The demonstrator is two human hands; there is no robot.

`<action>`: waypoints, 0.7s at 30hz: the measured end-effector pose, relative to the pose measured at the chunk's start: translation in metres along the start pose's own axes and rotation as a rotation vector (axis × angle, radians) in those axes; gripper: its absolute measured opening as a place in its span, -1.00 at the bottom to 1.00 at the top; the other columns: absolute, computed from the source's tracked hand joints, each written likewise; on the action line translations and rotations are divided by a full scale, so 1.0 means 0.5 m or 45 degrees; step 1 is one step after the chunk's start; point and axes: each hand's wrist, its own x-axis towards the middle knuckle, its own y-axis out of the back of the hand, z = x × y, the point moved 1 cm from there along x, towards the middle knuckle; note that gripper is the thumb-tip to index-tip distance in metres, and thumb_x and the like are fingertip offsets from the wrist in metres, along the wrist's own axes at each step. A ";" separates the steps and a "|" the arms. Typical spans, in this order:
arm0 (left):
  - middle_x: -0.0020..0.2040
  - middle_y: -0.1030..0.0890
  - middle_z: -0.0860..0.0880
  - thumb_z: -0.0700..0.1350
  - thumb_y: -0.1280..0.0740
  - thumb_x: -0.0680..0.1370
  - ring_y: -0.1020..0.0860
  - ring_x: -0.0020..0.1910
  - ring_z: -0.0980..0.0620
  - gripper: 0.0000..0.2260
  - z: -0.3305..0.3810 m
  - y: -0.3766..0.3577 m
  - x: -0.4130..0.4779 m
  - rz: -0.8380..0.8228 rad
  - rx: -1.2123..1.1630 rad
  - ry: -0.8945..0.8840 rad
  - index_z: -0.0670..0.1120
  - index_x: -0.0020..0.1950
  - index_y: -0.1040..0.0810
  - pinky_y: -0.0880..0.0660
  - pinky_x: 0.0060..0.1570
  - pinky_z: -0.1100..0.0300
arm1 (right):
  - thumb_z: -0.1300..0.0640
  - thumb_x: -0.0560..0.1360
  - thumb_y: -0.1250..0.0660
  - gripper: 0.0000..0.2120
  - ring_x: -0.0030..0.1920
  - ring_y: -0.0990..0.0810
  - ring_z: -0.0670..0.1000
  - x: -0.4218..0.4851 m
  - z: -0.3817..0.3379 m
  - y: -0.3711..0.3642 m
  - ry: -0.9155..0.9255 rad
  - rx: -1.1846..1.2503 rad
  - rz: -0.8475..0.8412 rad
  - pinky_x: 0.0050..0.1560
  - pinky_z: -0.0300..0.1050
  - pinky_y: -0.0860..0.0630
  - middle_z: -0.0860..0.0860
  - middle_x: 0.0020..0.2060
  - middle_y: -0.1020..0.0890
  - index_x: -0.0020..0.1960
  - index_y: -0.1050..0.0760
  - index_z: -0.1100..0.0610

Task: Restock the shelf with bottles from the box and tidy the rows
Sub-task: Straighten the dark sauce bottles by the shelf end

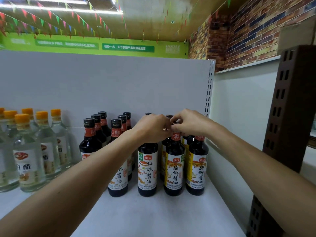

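Note:
Dark soy sauce bottles stand in rows on the white shelf (162, 218). At the front are a white-label bottle (147, 170) and two yellow-label bottles (174, 171), (196, 168). My left hand (152, 128) curls over the neck of the white-label bottle. My right hand (189, 123) grips the cap of the left yellow-label bottle. The two hands touch at the fingertips, and they hide both caps. More dark bottles (95, 132) stand behind and to the left. The box is out of view.
Clear vinegar bottles with orange caps (29, 154) fill the shelf's left end. A white slotted upright (209, 89) ends the shelf on the right. A brown perforated post (280, 117) stands further right. The shelf front is bare white board.

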 end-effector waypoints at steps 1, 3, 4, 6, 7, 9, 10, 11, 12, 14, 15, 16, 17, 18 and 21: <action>0.04 -0.71 0.00 0.10 -0.33 0.59 -0.62 0.07 -0.06 -0.77 0.002 -0.002 -0.002 -0.001 0.035 -0.009 0.04 0.11 -0.69 -0.51 0.14 0.01 | 0.02 0.55 -0.39 -0.71 -0.17 -0.62 -0.08 -0.002 -0.001 -0.002 0.003 -0.014 0.005 -0.01 -0.05 -0.62 -0.02 0.05 -0.70 0.25 -0.62 0.01; 0.02 -0.71 0.04 0.17 -0.32 0.58 -0.61 0.08 -0.03 -0.74 0.002 -0.008 -0.003 0.015 0.084 -0.013 0.06 0.08 -0.70 -0.39 0.23 0.01 | 0.02 0.54 -0.41 -0.73 -0.11 -0.63 -0.02 -0.003 -0.004 -0.006 0.010 -0.042 0.023 0.05 0.02 -0.62 -0.02 0.06 -0.69 0.23 -0.62 -0.01; 0.01 -0.71 0.05 0.20 -0.32 0.58 -0.60 0.08 -0.02 -0.72 0.001 -0.012 -0.001 0.026 0.096 -0.009 0.06 0.07 -0.70 -0.35 0.25 0.00 | 0.02 0.54 -0.41 -0.75 -0.08 -0.64 0.00 -0.004 -0.006 -0.007 0.018 -0.046 0.027 0.06 0.04 -0.62 -0.02 0.06 -0.69 0.21 -0.62 -0.02; -0.01 -0.71 0.04 0.23 -0.32 0.56 -0.60 0.08 -0.02 -0.69 -0.005 -0.019 0.002 0.047 0.102 0.006 0.05 0.06 -0.70 -0.33 0.27 -0.02 | 0.03 0.55 -0.40 -0.75 -0.05 -0.63 0.00 -0.004 -0.012 -0.009 0.051 -0.049 0.030 0.02 -0.03 -0.59 -0.03 0.07 -0.68 0.22 -0.62 -0.02; -0.02 -0.71 0.04 0.23 -0.33 0.56 -0.60 0.08 -0.03 -0.68 -0.008 -0.021 0.003 0.053 0.097 0.014 0.04 0.05 -0.70 -0.34 0.27 -0.03 | 0.05 0.56 -0.40 -0.75 -0.03 -0.62 0.00 -0.004 -0.015 -0.010 0.068 -0.052 0.034 -0.02 -0.07 -0.57 -0.02 0.07 -0.68 0.23 -0.62 0.00; -0.02 -0.72 0.03 0.24 -0.35 0.55 -0.59 0.09 -0.04 -0.68 -0.014 -0.023 0.006 0.060 0.079 0.026 0.04 0.05 -0.71 -0.38 0.26 -0.05 | 0.07 0.57 -0.39 -0.75 0.00 -0.62 0.01 -0.002 -0.020 -0.013 0.093 -0.059 0.055 -0.01 -0.06 -0.58 0.01 0.08 -0.69 0.23 -0.64 0.04; -0.01 -0.72 0.02 0.24 -0.35 0.55 -0.59 0.10 -0.05 -0.68 -0.015 -0.024 0.007 0.060 0.075 0.031 0.04 0.06 -0.71 -0.40 0.25 -0.06 | 0.08 0.57 -0.38 -0.76 0.01 -0.62 0.02 -0.001 -0.020 -0.016 0.095 -0.058 0.064 0.02 -0.03 -0.59 0.03 0.08 -0.69 0.23 -0.64 0.05; 0.01 -0.72 0.02 0.23 -0.36 0.55 -0.59 0.11 -0.06 -0.68 -0.016 -0.024 0.009 0.060 0.079 0.037 0.04 0.07 -0.71 -0.41 0.24 -0.07 | 0.09 0.57 -0.38 -0.76 0.02 -0.63 0.03 0.001 -0.020 -0.017 0.092 -0.060 0.069 0.05 0.00 -0.60 0.04 0.08 -0.70 0.22 -0.64 0.05; 0.02 -0.71 0.01 0.23 -0.36 0.55 -0.58 0.12 -0.07 -0.68 -0.017 -0.025 0.011 0.061 0.087 0.042 0.03 0.08 -0.71 -0.42 0.23 -0.07 | 0.09 0.57 -0.38 -0.76 0.03 -0.63 0.04 0.002 -0.020 -0.018 0.088 -0.060 0.072 0.08 0.03 -0.60 0.04 0.08 -0.70 0.22 -0.64 0.05; 0.03 -0.71 0.01 0.23 -0.35 0.55 -0.58 0.13 -0.07 -0.67 -0.018 -0.026 0.013 0.062 0.104 0.052 0.02 0.09 -0.70 -0.43 0.22 -0.06 | 0.09 0.57 -0.38 -0.76 0.06 -0.63 0.05 0.006 -0.018 -0.021 0.082 -0.049 0.081 0.10 0.04 -0.60 0.05 0.08 -0.69 0.22 -0.64 0.05; 0.04 -0.71 0.01 0.23 -0.35 0.56 -0.58 0.13 -0.08 -0.67 -0.018 -0.026 0.015 0.061 0.109 0.057 0.01 0.09 -0.69 -0.44 0.21 -0.06 | 0.08 0.57 -0.38 -0.76 0.06 -0.63 0.05 0.007 -0.018 -0.021 0.082 -0.041 0.087 0.10 0.03 -0.60 0.05 0.09 -0.70 0.22 -0.65 0.05; 0.04 -0.71 0.00 0.23 -0.35 0.56 -0.59 0.13 -0.08 -0.66 -0.019 -0.027 0.016 0.061 0.109 0.064 0.01 0.10 -0.69 -0.45 0.20 -0.05 | 0.08 0.58 -0.38 -0.76 0.06 -0.63 0.04 0.008 -0.017 -0.022 0.083 -0.038 0.094 0.09 0.02 -0.60 0.04 0.09 -0.70 0.22 -0.65 0.06; 0.04 -0.71 0.00 0.23 -0.35 0.56 -0.59 0.13 -0.08 -0.66 -0.019 -0.027 0.018 0.060 0.109 0.070 0.00 0.10 -0.69 -0.46 0.19 -0.04 | 0.09 0.58 -0.38 -0.76 0.06 -0.63 0.04 0.008 -0.017 -0.022 0.085 -0.041 0.101 0.08 0.00 -0.59 0.04 0.09 -0.70 0.23 -0.65 0.06; 0.05 -0.71 0.00 0.23 -0.35 0.56 -0.59 0.13 -0.08 -0.65 -0.019 -0.027 0.019 0.056 0.109 0.075 0.00 0.11 -0.68 -0.46 0.19 -0.04 | 0.09 0.58 -0.38 -0.76 0.05 -0.63 0.04 0.009 -0.016 -0.022 0.086 -0.042 0.105 0.06 -0.02 -0.59 0.04 0.08 -0.70 0.23 -0.65 0.06; 0.06 -0.70 0.00 0.24 -0.34 0.56 -0.59 0.13 -0.09 -0.64 -0.016 -0.024 0.019 0.061 0.111 0.077 0.00 0.12 -0.68 -0.46 0.17 -0.02 | 0.09 0.58 -0.38 -0.77 -0.06 -0.62 0.00 0.010 -0.012 -0.021 0.082 -0.029 0.114 -0.05 -0.10 -0.55 0.03 0.02 -0.70 0.21 -0.66 0.06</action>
